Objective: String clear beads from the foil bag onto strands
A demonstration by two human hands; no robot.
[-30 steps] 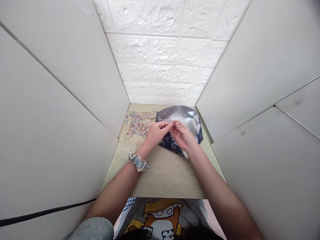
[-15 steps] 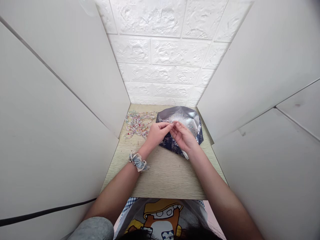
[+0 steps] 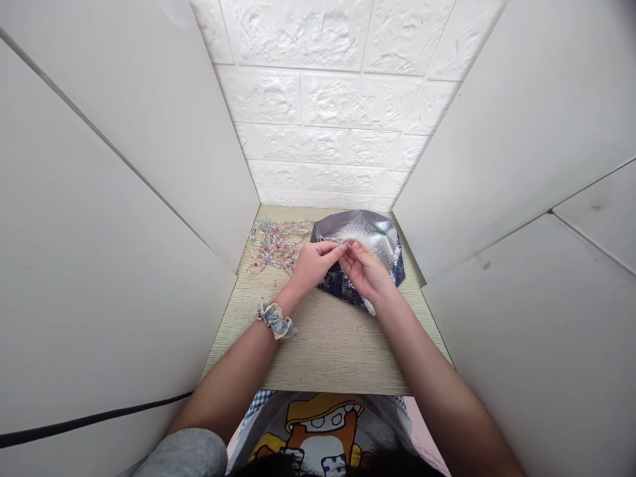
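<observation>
Where left grip [image 3: 312, 266] meets right grip [image 3: 366, 271]: a tiny piece [image 3: 348, 243], unidentifiable, is closely pinched.
Tiny piece: judged light, slippery; best held edgewise.

- No words, brand or number can be read anywhere
- Grey shirt [image 3: 325, 430]: a printed cartoon figure, with no legible lettering
- Silver-lined bag [image 3: 338, 286]: pale marks on its dark blue outside, too small to tell whether any are letters
</observation>
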